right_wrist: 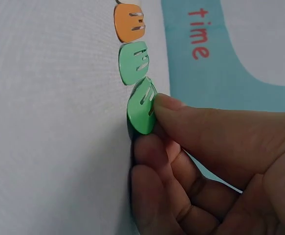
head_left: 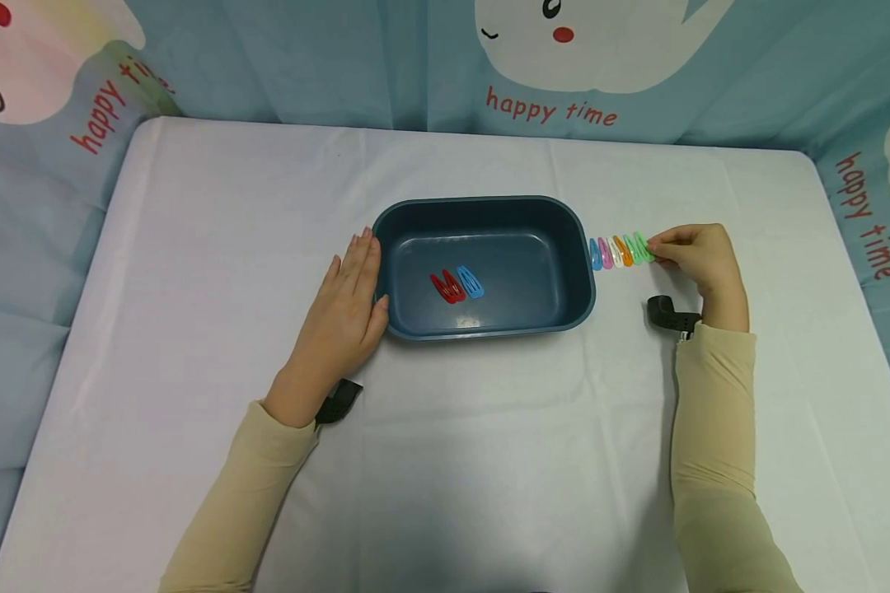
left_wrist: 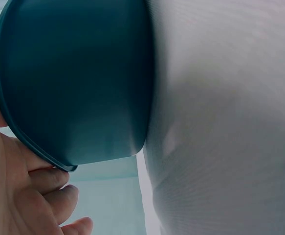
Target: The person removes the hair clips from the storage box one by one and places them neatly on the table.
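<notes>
A dark blue rectangular basin (head_left: 519, 288) sits upright on the white-covered table. Two red snap hair clips (head_left: 447, 287) and a blue snap hair clip (head_left: 470, 282) lie together on its floor, left of the middle. My left hand (head_left: 339, 309) rests against the basin's left rim, fingers extended and thumb near the side. To the basin's right, my right hand (head_left: 700, 255) pinches the green snap hair clip (right_wrist: 142, 110) at the right end of a row. In the right wrist view this clip is tilted, its thumb-side edge under the thumb tip.
Several more snap hair clips form the row between basin and right hand: a blue one (head_left: 596, 254), a pink one (head_left: 605, 254), a white one (head_left: 615, 253), an orange one (head_left: 623, 250) and another green one (right_wrist: 134, 63). Pale blue printed curtains (head_left: 326, 66) hang around the table (head_left: 475, 445).
</notes>
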